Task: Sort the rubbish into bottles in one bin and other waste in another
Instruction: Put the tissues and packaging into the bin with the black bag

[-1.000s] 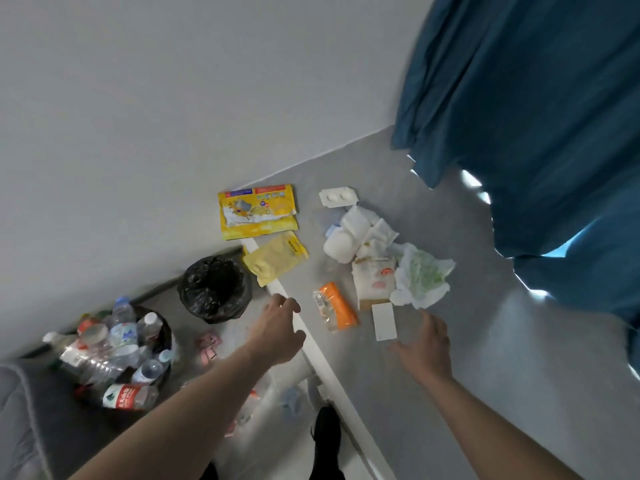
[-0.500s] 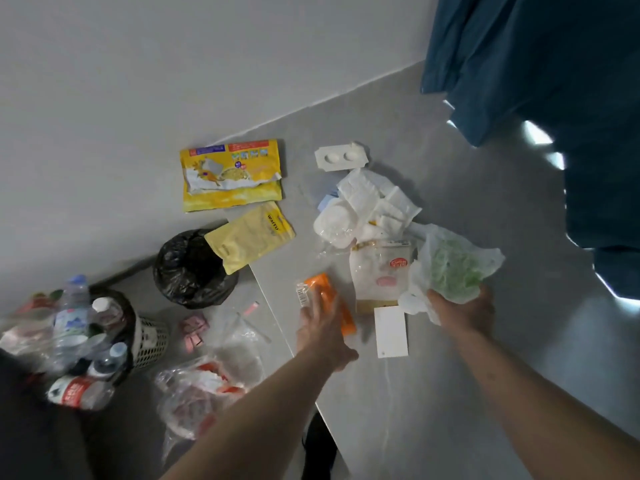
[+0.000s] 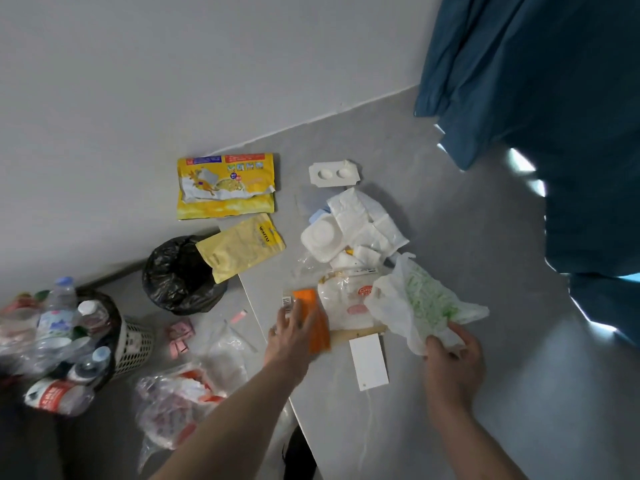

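Gathering the loose, non-bottle waste off the desk looks to be the step in hand. The right hand pinches the near edge of a crumpled white-and-green plastic bag, fingers curled round the film, while the rest of the bag lies beyond the knuckles, over a clear printed wrapper. The left hand reaches onto an orange packet with fingers fairly straight; they lie on or just over it, and whether they have closed on it cannot be told. Off the left hand's outer side, past the desk edge, stands the black-lined bin, a yellow pouch overhanging it; farther that way the mesh bin is already heaped with bottles. Neither held item is a bottle, so the next move probably calls for closing on the packet, lifting both, and carrying them leftward to the black-lined bin. The light bag may trail and drag neighbouring wrappers.
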